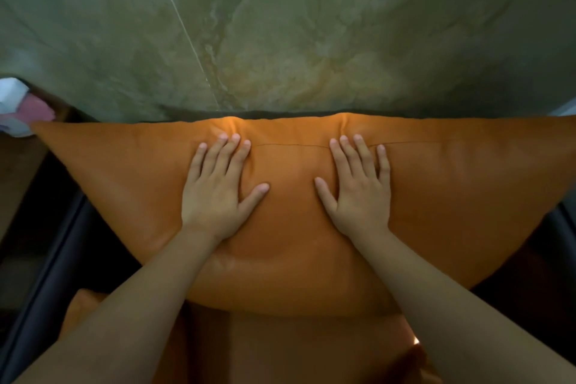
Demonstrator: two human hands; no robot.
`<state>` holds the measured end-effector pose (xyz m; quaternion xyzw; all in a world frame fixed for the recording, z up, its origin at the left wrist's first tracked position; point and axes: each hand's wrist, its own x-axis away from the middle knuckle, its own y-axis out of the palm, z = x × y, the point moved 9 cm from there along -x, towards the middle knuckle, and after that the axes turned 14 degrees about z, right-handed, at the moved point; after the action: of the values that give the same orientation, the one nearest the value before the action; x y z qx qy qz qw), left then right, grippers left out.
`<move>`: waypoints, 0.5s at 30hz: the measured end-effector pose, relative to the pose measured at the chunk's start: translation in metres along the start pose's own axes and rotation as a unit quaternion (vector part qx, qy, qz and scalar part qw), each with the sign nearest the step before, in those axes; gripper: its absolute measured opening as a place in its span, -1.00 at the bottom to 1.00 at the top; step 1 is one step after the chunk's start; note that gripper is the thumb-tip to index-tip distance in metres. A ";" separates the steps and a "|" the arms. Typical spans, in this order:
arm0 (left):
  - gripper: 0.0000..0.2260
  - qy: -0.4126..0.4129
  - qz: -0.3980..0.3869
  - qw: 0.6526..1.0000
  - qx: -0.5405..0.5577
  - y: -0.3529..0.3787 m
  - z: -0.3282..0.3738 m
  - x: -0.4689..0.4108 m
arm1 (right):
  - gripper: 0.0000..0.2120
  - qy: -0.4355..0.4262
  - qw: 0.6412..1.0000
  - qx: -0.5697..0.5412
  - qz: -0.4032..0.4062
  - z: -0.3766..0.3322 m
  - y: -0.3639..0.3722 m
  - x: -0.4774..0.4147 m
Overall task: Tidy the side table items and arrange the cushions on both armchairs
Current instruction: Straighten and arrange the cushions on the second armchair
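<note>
A large orange cushion (452,196) fills the middle of the view, standing against the back of an armchair below a marbled green wall. My left hand (218,187) presses flat on the cushion left of its middle, fingers straight and spread. My right hand (358,187) presses flat on it just right of the middle, fingers straight too. A seam line runs across the cushion near the fingertips. The orange seat (296,349) of the armchair shows below the cushion between my forearms.
The marbled green wall (280,25) rises right behind the chair. At the far left edge lie white and pink items (28,109) on a brown surface (18,171). A dark armrest (46,259) runs down the left side, another dark edge at the right.
</note>
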<state>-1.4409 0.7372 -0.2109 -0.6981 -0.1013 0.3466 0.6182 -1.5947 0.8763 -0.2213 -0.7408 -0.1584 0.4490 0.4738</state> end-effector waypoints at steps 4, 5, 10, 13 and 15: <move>-0.28 -0.011 -0.019 1.000 0.006 -0.007 -0.001 0.010 | -0.38 -0.005 1.000 0.000 -0.011 -0.001 -0.006 0.008; -0.26 -0.019 -0.025 0.999 0.011 -0.009 0.000 0.013 | -0.38 -0.006 1.000 0.004 -0.018 -0.001 -0.008 0.011; -0.24 -0.058 -0.050 0.996 0.047 -0.021 0.012 0.042 | -0.35 0.031 0.999 0.012 -0.036 -0.009 -0.025 0.024; -0.26 -0.075 -0.059 0.992 0.087 -0.032 0.016 0.071 | -0.30 0.070 0.994 -0.036 -0.074 -0.030 -0.035 0.049; -0.27 -0.087 -0.059 0.989 0.100 -0.042 0.013 0.102 | -0.22 0.080 0.989 -0.074 -0.096 -0.052 -0.043 0.079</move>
<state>-1.3614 0.8148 -0.2087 -0.5930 -0.1606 0.3768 0.6933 -1.5012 0.9210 -0.2179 -0.7890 -0.2232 0.3274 0.4695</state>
